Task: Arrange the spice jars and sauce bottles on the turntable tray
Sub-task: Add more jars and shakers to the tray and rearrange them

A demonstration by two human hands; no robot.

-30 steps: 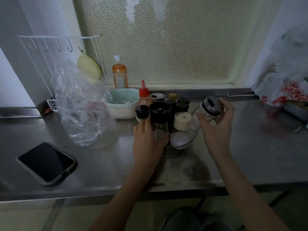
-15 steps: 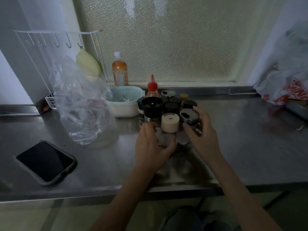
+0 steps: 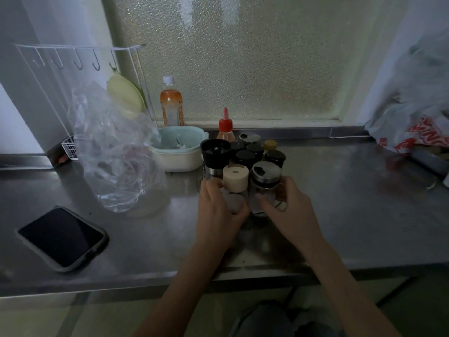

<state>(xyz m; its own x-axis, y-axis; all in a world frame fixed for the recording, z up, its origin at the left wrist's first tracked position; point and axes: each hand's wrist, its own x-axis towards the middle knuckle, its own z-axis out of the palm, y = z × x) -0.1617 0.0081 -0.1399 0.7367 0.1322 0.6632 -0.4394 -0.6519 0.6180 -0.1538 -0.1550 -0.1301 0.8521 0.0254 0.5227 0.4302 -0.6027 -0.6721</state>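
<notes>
Several jars and bottles stand packed together on the turntable tray (image 3: pixel 279 206), which is mostly hidden by them and my hands. At the front are a cream-capped jar (image 3: pixel 235 177) and a glass jar with a silver lid (image 3: pixel 266 175). My left hand (image 3: pixel 220 212) wraps the cream-capped jar's lower body. My right hand (image 3: pixel 290 210) grips the silver-lidded jar, thumb in front and fingers behind. A black-topped grinder (image 3: pixel 215 152) stands at the left, black-capped jars (image 3: pixel 245 155) behind, and a red-capped sauce bottle (image 3: pixel 226 128) at the back.
A pale bowl (image 3: pixel 178 155) sits just left of the tray, beside a crumpled clear plastic bag (image 3: pixel 114 152). A phone (image 3: pixel 62 237) lies at the front left. An orange drink bottle (image 3: pixel 170 103) and a wire rack (image 3: pixel 80 59) stand behind. Plastic bags (image 3: pixel 413 117) fill the right.
My right hand brought the silver-lidded jar down from the raised right and set it next to the cream-capped jar. My left hand shifted from the grinder to the cream-capped jar.
</notes>
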